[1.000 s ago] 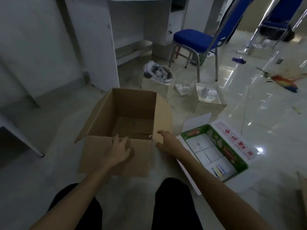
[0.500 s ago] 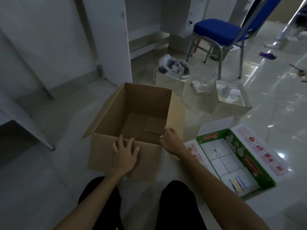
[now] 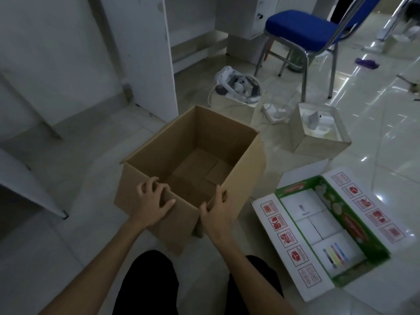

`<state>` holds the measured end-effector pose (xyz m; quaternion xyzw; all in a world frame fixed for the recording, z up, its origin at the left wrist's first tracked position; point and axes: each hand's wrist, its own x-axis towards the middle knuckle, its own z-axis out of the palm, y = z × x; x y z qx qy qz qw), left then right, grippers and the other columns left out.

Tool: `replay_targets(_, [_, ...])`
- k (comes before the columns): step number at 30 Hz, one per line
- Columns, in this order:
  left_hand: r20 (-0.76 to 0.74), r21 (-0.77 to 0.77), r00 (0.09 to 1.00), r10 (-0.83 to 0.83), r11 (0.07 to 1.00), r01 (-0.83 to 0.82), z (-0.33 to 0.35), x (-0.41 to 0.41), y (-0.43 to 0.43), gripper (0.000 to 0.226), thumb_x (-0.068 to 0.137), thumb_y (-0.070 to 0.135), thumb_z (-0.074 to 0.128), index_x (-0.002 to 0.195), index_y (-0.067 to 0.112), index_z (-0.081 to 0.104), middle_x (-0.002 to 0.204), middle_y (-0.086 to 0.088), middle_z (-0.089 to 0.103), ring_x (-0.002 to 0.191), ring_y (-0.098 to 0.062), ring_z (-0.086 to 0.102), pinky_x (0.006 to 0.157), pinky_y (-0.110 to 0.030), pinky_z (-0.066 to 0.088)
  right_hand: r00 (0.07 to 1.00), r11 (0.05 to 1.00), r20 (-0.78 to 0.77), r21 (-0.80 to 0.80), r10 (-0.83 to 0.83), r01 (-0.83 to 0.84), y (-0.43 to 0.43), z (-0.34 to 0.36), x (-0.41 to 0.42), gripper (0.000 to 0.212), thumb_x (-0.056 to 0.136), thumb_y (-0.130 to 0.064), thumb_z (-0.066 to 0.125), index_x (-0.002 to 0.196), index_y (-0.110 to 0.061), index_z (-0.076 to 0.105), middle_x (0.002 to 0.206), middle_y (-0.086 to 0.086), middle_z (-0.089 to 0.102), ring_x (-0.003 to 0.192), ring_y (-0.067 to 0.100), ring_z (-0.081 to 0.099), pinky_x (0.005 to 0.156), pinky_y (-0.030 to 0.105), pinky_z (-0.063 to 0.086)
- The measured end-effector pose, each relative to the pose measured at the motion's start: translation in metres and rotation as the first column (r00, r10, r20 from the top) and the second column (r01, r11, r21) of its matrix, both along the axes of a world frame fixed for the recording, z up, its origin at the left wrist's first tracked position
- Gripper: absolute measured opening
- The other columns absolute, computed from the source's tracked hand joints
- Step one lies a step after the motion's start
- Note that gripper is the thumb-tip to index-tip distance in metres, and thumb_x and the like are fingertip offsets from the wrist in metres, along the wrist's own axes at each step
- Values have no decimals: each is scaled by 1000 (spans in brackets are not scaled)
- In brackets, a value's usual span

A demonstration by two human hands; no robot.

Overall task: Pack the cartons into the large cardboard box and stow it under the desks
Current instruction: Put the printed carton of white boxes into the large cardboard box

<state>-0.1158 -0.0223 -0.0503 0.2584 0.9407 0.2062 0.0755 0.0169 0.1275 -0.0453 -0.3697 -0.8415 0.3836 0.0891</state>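
Observation:
A large brown cardboard box (image 3: 247, 169) stands open and empty on the tiled floor in front of my knees. My left hand (image 3: 152, 201) curls over its near rim, fingers inside the edge. My right hand (image 3: 216, 212) grips the near right corner of the same box. To the right lies an open green carton (image 3: 354, 223) with white flaps, and several white cartons (image 3: 318, 226) lie packed inside it. Further back an open white carton (image 3: 304, 137) holds a white moulded insert.
A white desk panel (image 3: 147, 53) rises behind the box, with space under the desks (image 3: 34, 137) to the left. A white headset (image 3: 238, 87) sits on a box beside a blue chair (image 3: 302, 28). A white power strip (image 3: 272, 110) and cables lie on the floor.
My left hand has moved from the box's front face up onto its near rim. My right hand has closed round the near right corner. The view has moved closer to the box.

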Motion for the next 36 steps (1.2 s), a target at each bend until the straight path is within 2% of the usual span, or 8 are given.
replay_targets(7, [-4, 7, 999, -46, 999, 46, 7, -4, -5, 36, 76, 44, 66, 104, 25, 55, 132, -9, 38, 122, -31, 21, 101, -46, 30, 998, 997, -9, -26, -67, 67, -17, 0, 2, 70, 87, -38, 49, 147, -27, 14, 150, 8, 24, 129, 26, 37, 102, 43, 43])
replay_targets(16, [-41, -76, 998, -57, 996, 54, 14, -12, -2, 34, 75, 39, 70, 103, 20, 61, 126, -13, 46, 119, -35, 29, 99, -44, 29, 998, 996, 6, -60, -59, 60, -20, 10, 3, 72, 86, -44, 50, 147, -29, 13, 153, 6, 22, 132, 26, 36, 106, 43, 39])
replay_targets(19, [-110, -5, 992, -65, 998, 65, 31, 0, 14, 31, 75, 30, 71, 103, 17, 62, 119, -13, 52, 115, -35, 36, 95, -45, 34, 999, 997, -31, -66, -30, 27, -8, 22, 24, 64, 86, -47, 49, 141, -26, 24, 144, 5, 36, 121, 21, 45, 97, 39, 43])
replay_targets(22, [-229, 103, 958, -173, 974, 201, 53, 24, 43, 26, 74, 22, 70, 99, 20, 62, 110, -8, 58, 107, -31, 43, 82, -39, 41, 1000, 999, 1, 16, -28, 28, 11, 31, 53, 61, 87, -43, 51, 141, -22, 29, 143, 5, 40, 122, 21, 46, 97, 38, 43])
replay_targets(25, [-264, 171, 909, -322, 912, 373, 76, 53, 79, 18, 79, 23, 64, 96, 22, 62, 102, -2, 58, 101, -23, 46, 78, -30, 39, 992, 991, 10, 56, -126, 125, 31, 37, 86, 59, 85, -36, 56, 138, -21, 35, 141, 5, 44, 122, 21, 47, 98, 36, 43])
replay_targets(28, [-361, 125, 785, -503, 808, 575, 91, 85, 118, 19, 81, 24, 50, 86, 17, 66, 93, -3, 66, 86, -21, 55, 75, -33, 45, 971, 967, -7, 92, -238, 237, 55, 39, 123, 54, 83, -30, 57, 134, -19, 42, 134, 5, 51, 116, 19, 50, 92, 31, 43])
replay_targets(32, [-207, 58, 694, -690, 699, 713, 82, 118, 165, 34, 86, 22, 39, 96, 8, 68, 108, -8, 66, 94, -20, 52, 89, -35, 43, 933, 924, 43, 158, -357, 347, 95, 33, 171, 56, 82, -30, 58, 133, -16, 42, 129, 7, 52, 110, 21, 53, 88, 32, 48])
replay_targets(36, [80, 111, 790, -607, 794, 598, 60, 135, 211, 26, 88, 21, 48, 108, 12, 62, 114, -8, 61, 97, -18, 52, 85, -33, 45, 851, 858, 150, 194, -504, 475, 135, 21, 214, 62, 80, -33, 59, 136, -16, 38, 138, 12, 45, 122, 28, 46, 99, 44, 44])
